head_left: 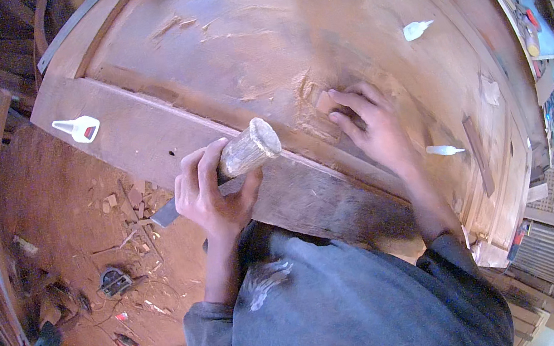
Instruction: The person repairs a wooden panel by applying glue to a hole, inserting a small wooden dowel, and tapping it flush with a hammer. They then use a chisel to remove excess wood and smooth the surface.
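The left hand point(210, 187) gripped a pale cylinder point(251, 149); the right hand point(371, 120) pinched a small block point(325, 101) on the dusty wooden panel point(228, 50); scraps point(139, 205) littered the floor point(67, 199) at left.

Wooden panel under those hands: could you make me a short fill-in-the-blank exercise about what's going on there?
1. The hand gripping the thick, pale cylinder is the person's ____ one.
2. The bottle at the far left of the wooden panel is mostly ____ in colour.
3. In the picture, the narrow brown strip lies to the ____ of the right hand, whose fingers hold a small brown piece.

Missing words: left; white; right.
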{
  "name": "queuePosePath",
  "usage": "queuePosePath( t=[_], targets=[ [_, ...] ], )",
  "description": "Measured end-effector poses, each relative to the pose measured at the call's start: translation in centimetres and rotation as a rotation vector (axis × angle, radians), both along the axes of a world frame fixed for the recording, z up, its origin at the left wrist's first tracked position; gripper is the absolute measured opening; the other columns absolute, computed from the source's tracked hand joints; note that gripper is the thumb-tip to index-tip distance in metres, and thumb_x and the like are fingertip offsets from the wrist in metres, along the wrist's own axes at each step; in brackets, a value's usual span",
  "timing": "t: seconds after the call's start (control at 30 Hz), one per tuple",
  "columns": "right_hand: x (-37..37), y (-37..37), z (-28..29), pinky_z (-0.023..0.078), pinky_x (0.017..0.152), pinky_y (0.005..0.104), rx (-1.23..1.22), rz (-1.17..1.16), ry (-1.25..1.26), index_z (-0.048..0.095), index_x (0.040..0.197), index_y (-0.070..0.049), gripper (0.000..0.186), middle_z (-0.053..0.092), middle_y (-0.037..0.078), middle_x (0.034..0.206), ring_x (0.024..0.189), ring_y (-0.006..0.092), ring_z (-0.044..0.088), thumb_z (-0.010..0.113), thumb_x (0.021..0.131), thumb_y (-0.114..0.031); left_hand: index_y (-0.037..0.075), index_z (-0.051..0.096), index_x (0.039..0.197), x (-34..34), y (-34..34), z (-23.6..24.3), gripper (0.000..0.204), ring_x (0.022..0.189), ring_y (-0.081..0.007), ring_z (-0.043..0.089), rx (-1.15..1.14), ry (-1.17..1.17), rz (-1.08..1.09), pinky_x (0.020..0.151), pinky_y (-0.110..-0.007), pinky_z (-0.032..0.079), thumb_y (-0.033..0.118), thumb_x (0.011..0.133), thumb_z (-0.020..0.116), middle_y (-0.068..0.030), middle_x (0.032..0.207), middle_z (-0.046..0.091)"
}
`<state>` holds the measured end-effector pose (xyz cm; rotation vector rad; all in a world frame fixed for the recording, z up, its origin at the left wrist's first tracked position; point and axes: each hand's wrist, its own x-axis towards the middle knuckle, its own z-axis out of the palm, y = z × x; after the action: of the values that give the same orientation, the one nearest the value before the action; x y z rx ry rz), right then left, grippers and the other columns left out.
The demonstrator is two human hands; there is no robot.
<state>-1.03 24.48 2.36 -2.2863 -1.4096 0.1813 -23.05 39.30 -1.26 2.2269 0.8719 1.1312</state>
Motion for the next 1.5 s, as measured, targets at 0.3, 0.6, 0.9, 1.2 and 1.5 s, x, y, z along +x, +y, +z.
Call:
queuePosePath(
  t=[0.3,0.6,0.9,1.2,1.5],
  targets=[
    [-0.7,0.3,-0.2,0.051,0.081,0.038,0.022,0.017,-0.011,0.065,0.111,-0.004,0.03,0.06,0.014,0.101,0.092,0.0318,0.06,0.07,0.084,-0.014,0.013,0.065,0.107,-0.1,-0.1,-0.1,0.049,0.079,-0.0251,0.063,0.022,0.029,0.017,0.066,-0.036,0.046,0.03,0.064,0.082,-0.0058,0.093,0.065],
    [-0.8,1.2,0.1,0.051,0.079,0.039,0.035,0.027,0.001,0.065,0.111,-0.004,0.03,0.059,0.015,0.1,0.092,0.0332,0.06,0.07,0.084,-0.014,0.013,0.065,0.107,-0.1,-0.2,-0.1,0.047,0.079,-0.0242,0.063,0.015,0.058,0.025,0.065,-0.035,0.046,0.029,0.065,0.081,-0.0049,0.095,0.065],
    [-0.1,2.3,0.3,0.052,0.075,0.0381,0.035,0.068,-0.072,0.065,0.108,-0.003,0.028,0.06,0.015,0.099,0.089,0.0313,0.062,0.072,0.083,-0.012,0.013,0.066,0.106,0.0,-0.1,0.2,0.046,0.078,-0.0234,0.063,0.015,0.031,0.021,0.066,-0.035,0.046,0.028,0.065,0.081,-0.0038,0.094,0.065],
    [0.0,2.4,0.7,0.049,0.085,0.0421,-0.067,0.023,0.063,0.064,0.112,-0.006,0.029,0.059,0.016,0.101,0.096,0.0348,0.059,0.067,0.088,-0.021,0.014,0.066,0.106,-0.1,-0.2,0.5,0.048,0.078,-0.023,0.063,0.014,0.053,0.032,0.066,-0.035,0.047,0.027,0.063,0.081,-0.0038,0.094,0.065],
    [3.9,0.4,0.7,0.05,0.084,0.0422,-0.029,-0.169,0.11,0.063,0.113,-0.006,0.03,0.061,0.017,0.105,0.098,0.0343,0.061,0.066,0.089,-0.023,0.014,0.066,0.104,-0.6,-0.1,0.6,0.048,0.081,-0.0272,0.064,-0.02,0.063,0.004,0.069,-0.037,0.049,0.029,0.062,0.082,-0.006,0.094,0.065]
  ],
)
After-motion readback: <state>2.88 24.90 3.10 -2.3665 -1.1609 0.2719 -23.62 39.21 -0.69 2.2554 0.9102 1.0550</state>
